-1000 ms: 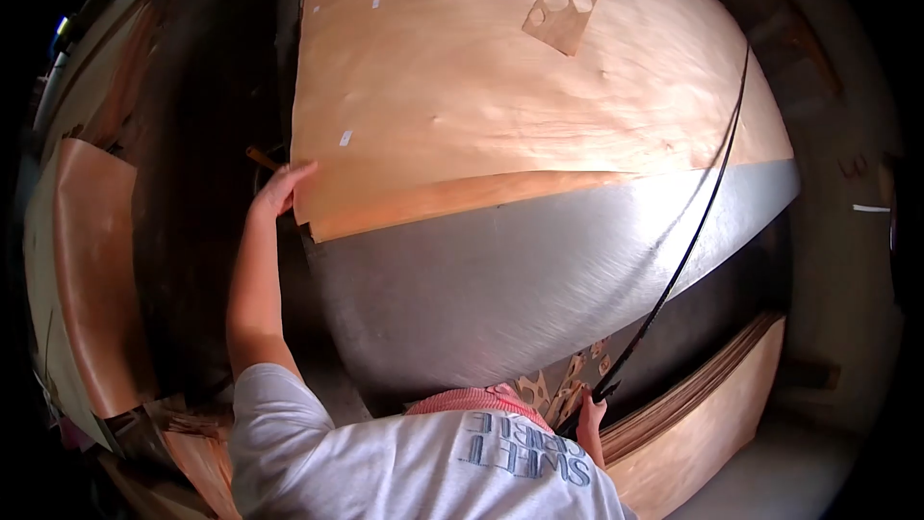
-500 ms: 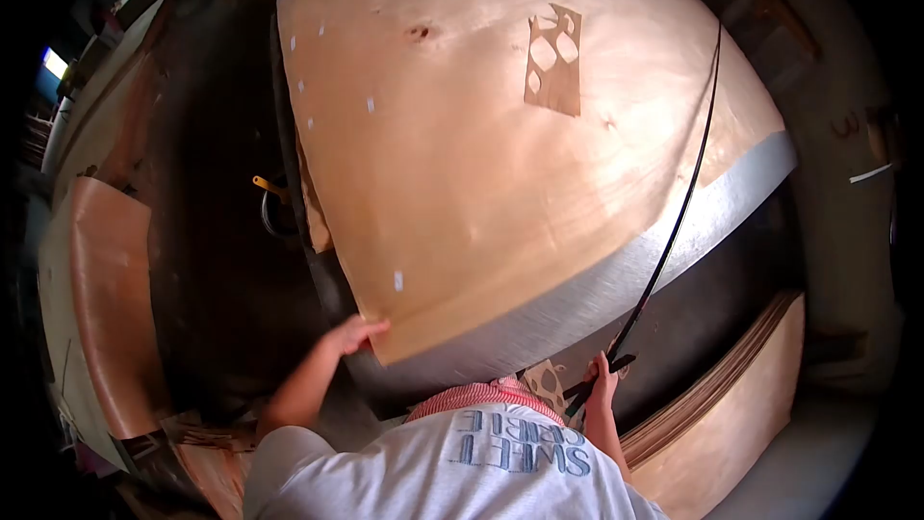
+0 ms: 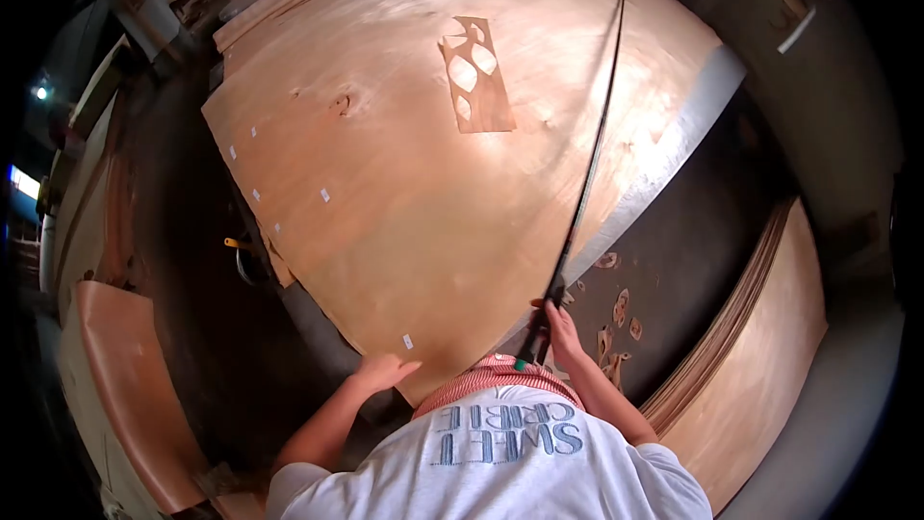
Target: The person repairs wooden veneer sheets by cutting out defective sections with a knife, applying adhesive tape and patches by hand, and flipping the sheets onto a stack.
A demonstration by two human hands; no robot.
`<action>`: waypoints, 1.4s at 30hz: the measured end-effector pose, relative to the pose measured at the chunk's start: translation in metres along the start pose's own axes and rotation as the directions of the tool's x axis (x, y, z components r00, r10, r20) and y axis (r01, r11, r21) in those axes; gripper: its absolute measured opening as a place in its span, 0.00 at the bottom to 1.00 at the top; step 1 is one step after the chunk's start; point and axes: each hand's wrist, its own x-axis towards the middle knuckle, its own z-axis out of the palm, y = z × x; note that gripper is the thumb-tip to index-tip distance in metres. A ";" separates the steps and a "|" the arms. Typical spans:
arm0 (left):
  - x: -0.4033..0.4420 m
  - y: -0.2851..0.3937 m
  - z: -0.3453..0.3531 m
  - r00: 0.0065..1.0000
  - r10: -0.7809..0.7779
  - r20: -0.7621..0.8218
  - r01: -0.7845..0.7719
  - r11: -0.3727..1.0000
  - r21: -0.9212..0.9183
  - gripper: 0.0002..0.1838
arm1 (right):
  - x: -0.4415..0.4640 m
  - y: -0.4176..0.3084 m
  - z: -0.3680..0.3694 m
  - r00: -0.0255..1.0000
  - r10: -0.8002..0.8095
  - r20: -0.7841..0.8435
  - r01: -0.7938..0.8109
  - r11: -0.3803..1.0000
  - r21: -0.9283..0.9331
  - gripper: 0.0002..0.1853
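A large, thin wood veneer sheet (image 3: 414, 250) lies on a stack in front of me, its near corner reaching my waist. My left hand (image 3: 385, 372) is closed at the sheet's near left edge, thumb on top and the other fingers mostly hidden. My right hand (image 3: 560, 329) grips the lower end of a long, thin black rod (image 3: 589, 169), which slants up across the sheet's right side. A green tip (image 3: 521, 364) shows at the rod's bottom end. Small white labels (image 3: 325, 195) dot the sheet's left part. Farther up lies a brown veneer piece (image 3: 493, 101) with leaf-shaped holes.
A grey metal edge (image 3: 664, 149) runs along the stack's right side. Veneer scraps (image 3: 621, 308) litter the dark floor there. Stacked sheets (image 3: 751, 356) stand at the lower right, and a curled brown sheet (image 3: 130, 366) at the left. A yellow-handled object (image 3: 237, 244) is beside the stack.
My view has turned, and the sheet's near corner now reaches my waist, covering more of the metal edge. My right hand and the rod have come up beside the sheet. My left hand stays at its edge.
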 end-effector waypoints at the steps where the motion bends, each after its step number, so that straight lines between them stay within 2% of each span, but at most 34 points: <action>1: 0.005 0.022 -0.014 0.996 0.090 -0.029 -0.093 0.985 -0.145 0.33 | 0.004 0.001 0.006 0.997 -0.023 0.078 0.032 0.993 -0.113 0.19; 2: 0.033 0.031 0.000 0.954 0.260 -0.149 -0.300 0.821 -0.486 0.31 | 0.011 0.007 0.010 0.989 -0.006 0.146 0.037 0.977 -0.208 0.19; 3: 0.060 0.041 0.016 0.877 0.363 -0.315 -0.469 0.504 -0.725 0.29 | 0.006 0.000 0.023 0.970 -0.029 0.243 0.084 0.972 -0.218 0.19; 4: 0.052 0.075 0.001 0.942 0.287 -0.171 -0.250 0.269 -0.930 0.27 | -0.001 -0.009 0.033 0.941 -0.050 0.336 0.132 0.965 -0.226 0.20; 5: 0.045 0.101 -0.020 0.968 0.253 0.000 0.002 -0.008 -1.000 0.25 | -0.003 -0.012 0.032 0.894 0.000 0.448 0.155 0.939 -0.309 0.20; 6: 0.053 0.098 -0.027 0.956 0.290 0.035 0.013 0.076 -0.997 0.24 | -0.002 -0.007 0.028 0.857 0.035 0.513 0.114 0.960 -0.256 0.20; 8: 0.076 0.072 -0.036 0.927 0.357 0.110 0.024 0.236 -0.971 0.22 | -0.009 -0.011 0.019 0.859 0.050 0.510 0.047 0.983 -0.175 0.20; 9: 0.087 0.053 -0.038 0.964 0.260 0.050 -0.044 0.342 -0.939 0.22 | -0.010 -0.011 0.008 0.880 0.060 0.472 -0.012 0.994 -0.104 0.20; 10: 0.099 0.023 -0.047 0.993 0.112 -0.024 -0.076 0.482 -0.873 0.21 | -0.011 -0.008 -0.004 0.899 0.076 0.430 -0.071 0.997 -0.027 0.20; 11: 0.108 -0.007 -0.063 0.993 -0.022 -0.119 -0.080 0.618 -0.782 0.20 | -0.007 0.004 -0.016 0.946 0.099 0.308 -0.130 0.988 0.085 0.19; 12: 0.095 -0.018 -0.095 0.957 -0.195 -0.214 -0.029 0.672 -0.740 0.19 | -0.006 0.011 -0.027 0.948 0.101 0.300 -0.167 0.965 0.204 0.18; 13: 0.124 -0.075 -0.098 0.906 -0.177 -0.384 -0.109 0.780 -0.616 0.22 | -0.009 0.014 -0.031 0.951 0.152 0.268 -0.216 0.949 0.230 0.17; 14: 0.132 -0.102 -0.107 0.788 -0.222 -0.574 -0.150 0.836 -0.528 0.27 | -0.012 0.016 -0.034 0.951 0.202 0.235 -0.261 0.930 0.258 0.16; 15: 0.121 -0.099 -0.122 0.683 -0.218 -0.697 0.003 0.955 -0.296 0.27 | -0.012 0.024 -0.036 0.940 0.201 0.277 -0.279 0.919 0.278 0.14; 16: 0.104 -0.086 -0.139 0.569 -0.157 -0.807 0.184 0.981 -0.061 0.28 | -0.010 0.033 -0.037 0.927 0.199 0.318 -0.296 0.908 0.296 0.14; 19: 0.093 -0.035 -0.146 0.574 -0.019 -0.818 0.212 0.969 0.126 0.27 | -0.005 0.022 -0.032 0.949 0.164 0.268 -0.234 0.939 0.254 0.13; 21: 0.084 0.034 -0.130 0.846 -0.093 -0.524 -0.001 0.984 -0.177 0.25 | 0.000 0.014 -0.031 0.965 0.137 0.225 -0.194 0.947 0.257 0.13; 22: 0.102 0.041 -0.094 0.850 0.082 -0.520 -0.259 0.926 -0.276 0.22 | 0.003 0.014 -0.034 0.969 0.139 0.202 -0.187 0.952 0.241 0.13; 23: 0.103 0.074 -0.076 0.933 0.116 -0.340 -0.217 0.936 -0.277 0.20 | 0.007 0.015 -0.037 0.974 0.141 0.179 -0.180 0.958 0.224 0.13; 24: 0.096 0.110 -0.060 0.981 0.126 -0.145 -0.153 0.969 -0.192 0.23 | 0.010 0.017 -0.041 0.977 0.142 0.156 -0.174 0.963 0.208 0.13; 25: 0.090 0.138 -0.041 0.970 0.206 -0.130 -0.192 0.975 0.115 0.26 | 0.012 0.018 -0.044 0.978 0.150 0.143 -0.178 0.962 0.208 0.13; 27: 0.091 0.165 -0.006 0.959 0.279 -0.054 -0.227 0.866 0.445 0.25 | 0.017 0.026 -0.052 0.978 0.167 0.127 -0.192 0.954 0.228 0.14; 30: 0.116 0.145 0.034 0.961 0.247 0.120 -0.273 0.803 0.529 0.22 | 0.019 0.034 -0.069 0.972 0.213 0.098 -0.231 0.941 0.247 0.13; 33: 0.117 0.129 0.033 0.988 0.151 0.020 -0.139 0.842 0.521 0.17 | 0.021 0.037 -0.092 0.962 0.265 0.072 -0.274 0.919 0.282 0.12; 35: 0.112 0.115 0.016 0.980 0.198 -0.022 -0.171 0.893 0.417 0.12 | 0.026 0.041 -0.114 0.975 0.215 0.064 -0.224 0.942 0.248 0.11; 37: 0.104 0.104 -0.020 0.991 0.137 0.010 -0.134 0.949 0.285 0.10 | 0.030 0.031 -0.141 0.979 0.194 0.055 -0.201 0.957 0.208 0.12; 38: 0.091 0.113 -0.048 0.995 -0.072 0.074 0.069 0.997 0.041 0.10 | 0.029 0.028 -0.156 0.983 0.179 0.051 -0.186 0.954 0.237 0.13; 39: 0.104 0.074 -0.058 0.999 -0.039 -0.006 0.040 0.992 0.121 0.10 | 0.028 0.024 -0.173 0.986 0.159 0.050 -0.166 0.951 0.261 0.13; 40: 0.100 0.067 -0.082 0.995 -0.067 -0.080 0.080 0.981 0.175 0.11 | 0.031 0.020 -0.192 0.990 0.134 0.050 -0.143 0.949 0.281 0.13; 41: 0.112 0.027 -0.103 0.986 -0.119 -0.119 0.139 0.975 0.176 0.11 | 0.034 0.023 -0.211 0.988 0.154 0.026 -0.155 0.950 0.271 0.13; 42: 0.107 0.021 -0.127 0.956 -0.232 -0.179 0.249 0.965 0.078 0.10 | 0.033 0.020 -0.230 0.988 0.152 0.021 -0.151 0.933 0.328 0.11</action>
